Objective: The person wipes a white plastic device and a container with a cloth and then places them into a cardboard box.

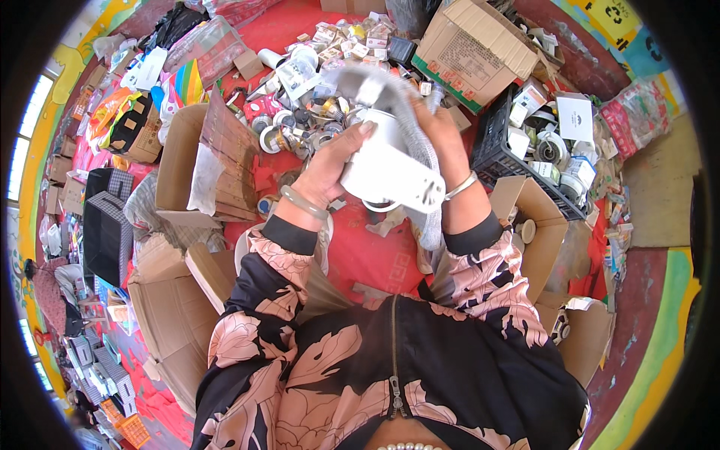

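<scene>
My left hand (330, 166) grips a white fixture (386, 169) from its left side, thumb on top. The fixture has a rounded body and a flat rectangular part with small dark holes or marks at one end; glare washes out its detail. A grey cloth (429, 214) drapes over its right and far side and hangs down toward my lap. My right hand (435, 124) is closed on this cloth, pressing it around the fixture's far right side. Some of my right fingers are hidden behind the cloth. Both hands are raised above the red floor covering (367, 255).
Beyond my hands lies a pile of lamp parts (300, 124) and small boxes (360, 45). A black crate (499, 154) full of fittings stands right, below a tilted carton (476, 56). Open cardboard boxes (176, 322) flank me. Checked dark bins (109, 225) stand far left.
</scene>
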Available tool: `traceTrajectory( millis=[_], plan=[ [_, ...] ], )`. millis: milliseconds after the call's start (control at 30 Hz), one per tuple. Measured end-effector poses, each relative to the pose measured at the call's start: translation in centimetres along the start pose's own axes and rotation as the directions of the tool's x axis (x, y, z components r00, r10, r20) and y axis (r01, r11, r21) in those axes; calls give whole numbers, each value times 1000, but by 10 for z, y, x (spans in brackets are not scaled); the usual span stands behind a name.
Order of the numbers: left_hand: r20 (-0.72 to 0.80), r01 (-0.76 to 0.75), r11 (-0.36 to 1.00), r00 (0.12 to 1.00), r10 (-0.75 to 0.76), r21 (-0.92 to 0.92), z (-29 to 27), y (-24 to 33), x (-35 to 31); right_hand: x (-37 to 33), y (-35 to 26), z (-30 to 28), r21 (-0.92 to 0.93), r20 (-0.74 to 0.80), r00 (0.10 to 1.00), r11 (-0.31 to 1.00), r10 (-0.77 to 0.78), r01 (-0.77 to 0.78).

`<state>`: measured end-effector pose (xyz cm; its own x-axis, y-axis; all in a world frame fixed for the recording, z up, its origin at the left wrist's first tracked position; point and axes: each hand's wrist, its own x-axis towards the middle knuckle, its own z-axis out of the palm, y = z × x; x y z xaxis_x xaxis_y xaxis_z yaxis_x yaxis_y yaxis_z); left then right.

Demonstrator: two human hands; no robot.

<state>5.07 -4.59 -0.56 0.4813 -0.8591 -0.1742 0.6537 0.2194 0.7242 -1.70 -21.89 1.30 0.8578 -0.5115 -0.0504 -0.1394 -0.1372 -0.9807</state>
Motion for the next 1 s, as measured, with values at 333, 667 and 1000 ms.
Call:
traceTrajectory(
  millis=[333,667,1000],
  plan=[
    [-57,-222,914,965,255,340,-22,-15,4,-19,-24,16,-185,232,875,864,-425,468],
    [-123,-115,992,987,107,-57,3,-3,8,26,23,-9,176,-311,946,983,97,-43],
    [-305,-443,787,891,335,-430,-18,17,19,-31,-25,13,84,-398,806,858,-438,507]
  ],
)
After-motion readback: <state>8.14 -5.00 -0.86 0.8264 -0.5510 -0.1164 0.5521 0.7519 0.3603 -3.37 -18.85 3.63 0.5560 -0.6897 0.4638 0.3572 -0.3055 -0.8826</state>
